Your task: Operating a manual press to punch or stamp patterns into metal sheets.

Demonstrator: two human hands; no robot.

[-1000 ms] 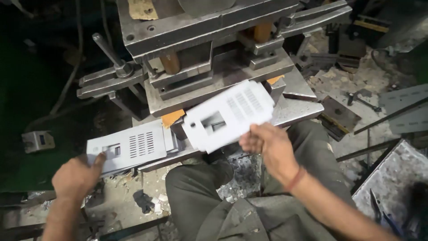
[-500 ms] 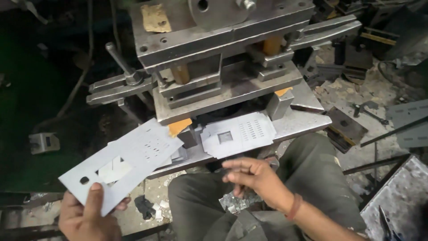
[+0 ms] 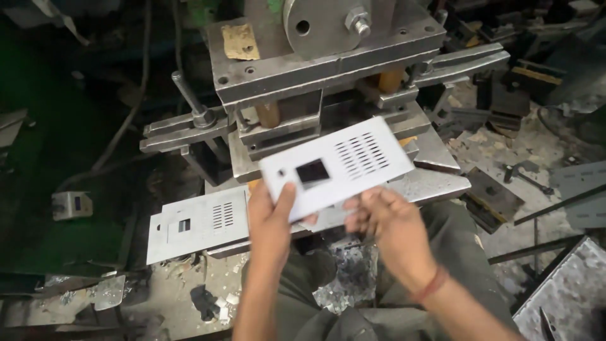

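I hold a flat grey metal plate (image 3: 341, 165), with a square cut-out and rows of slots, tilted in front of the press. My left hand (image 3: 271, 222) grips its lower left corner, thumb on top. My right hand (image 3: 386, 228) has its fingers curled at the plate's lower edge, to the right of the middle. Behind the plate stands the steel press die (image 3: 297, 79) with its upper and lower blocks. A second plate of the same kind (image 3: 196, 225) lies flat to the left on the edge of the press bed (image 3: 435, 183).
A lever handle (image 3: 188, 98) sticks up left of the die. Metal scrap bits (image 3: 347, 284) lie between my knees. Loose steel parts and bars (image 3: 505, 189) cover the floor on the right, with a sheet (image 3: 568, 297) at the lower right.
My left hand has brought its plate from the lower left up to the middle in front of the die. My right hand has come up to the plate's lower edge.
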